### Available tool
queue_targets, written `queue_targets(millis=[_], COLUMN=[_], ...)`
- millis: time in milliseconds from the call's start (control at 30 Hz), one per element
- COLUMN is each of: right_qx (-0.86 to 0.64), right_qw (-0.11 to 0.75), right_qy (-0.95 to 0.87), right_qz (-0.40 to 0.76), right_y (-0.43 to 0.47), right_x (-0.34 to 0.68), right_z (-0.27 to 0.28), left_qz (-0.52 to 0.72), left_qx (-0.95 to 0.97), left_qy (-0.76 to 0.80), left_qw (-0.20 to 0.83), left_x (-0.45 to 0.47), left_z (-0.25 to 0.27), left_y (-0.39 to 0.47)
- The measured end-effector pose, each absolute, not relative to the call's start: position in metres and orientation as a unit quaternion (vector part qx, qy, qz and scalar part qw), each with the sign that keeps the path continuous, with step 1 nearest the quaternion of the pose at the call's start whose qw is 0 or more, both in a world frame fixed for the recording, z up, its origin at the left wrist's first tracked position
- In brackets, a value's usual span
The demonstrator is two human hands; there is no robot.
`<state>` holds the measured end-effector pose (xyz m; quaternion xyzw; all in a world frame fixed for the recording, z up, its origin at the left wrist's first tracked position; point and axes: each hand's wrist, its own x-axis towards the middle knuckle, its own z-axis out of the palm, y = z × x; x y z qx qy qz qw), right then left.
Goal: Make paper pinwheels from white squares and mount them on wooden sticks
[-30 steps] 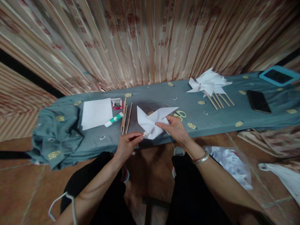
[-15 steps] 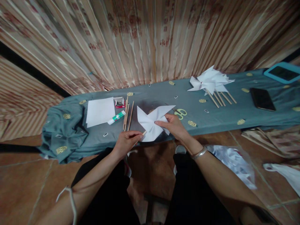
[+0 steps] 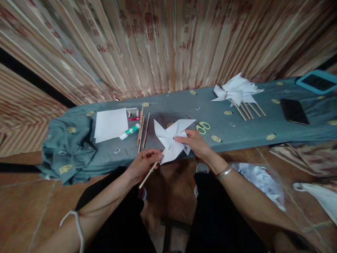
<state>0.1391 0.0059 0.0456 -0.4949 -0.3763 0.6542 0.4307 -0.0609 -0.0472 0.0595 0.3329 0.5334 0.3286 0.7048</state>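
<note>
A white paper pinwheel (image 3: pixel 172 140) is held over the table's front edge. My right hand (image 3: pixel 197 143) pinches it, thumb at the centre and fingers behind the paper. Between the fingers of my left hand (image 3: pixel 147 161) is a thin wooden stick (image 3: pixel 148 176), slanting down to the left, its upper end against the pinwheel's lower left blade. Whether stick and paper are joined cannot be made out. Just left lie several loose wooden sticks (image 3: pixel 146 130), a green and white glue stick (image 3: pixel 130 131) and a small red box (image 3: pixel 133 114) of metal pins.
White paper sheets (image 3: pixel 110 124) lie on the cloth-covered table (image 3: pixel 181 102). Green-handled scissors (image 3: pixel 203 128) rest behind my right hand. Farther right are several pinwheels on sticks (image 3: pixel 238 90), a black phone (image 3: pixel 294 111) and a blue-framed tablet (image 3: pixel 317 81). A plastic bag (image 3: pixel 260 182) is on the floor.
The stick in my left hand now shows much more of its length below the fingers. My left hand has shifted slightly down and right; my right hand keeps its pinch on the pinwheel.
</note>
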Motion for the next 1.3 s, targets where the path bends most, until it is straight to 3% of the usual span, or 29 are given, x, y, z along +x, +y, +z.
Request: queue_targets(millis=[400,933,1300], right_qx=[-0.471,-0.46,-0.457], right_qw=[0.413,0.418,0.406], right_qy=[-0.317,-0.294,-0.291], right_qz=[0.712,0.726,0.736], right_y=[0.007,0.008,0.01], right_x=[0.143,0.143,0.147], right_z=[0.043,0.045,0.043], left_qz=[0.389,0.409,0.394], left_qx=[0.334,0.325,0.245], left_qy=[0.517,0.523,0.493], left_qw=[0.686,0.673,0.736], left_x=[-0.059,-0.055,-0.063], left_z=[0.04,0.051,0.045], left_y=[-0.048,-0.056,-0.067])
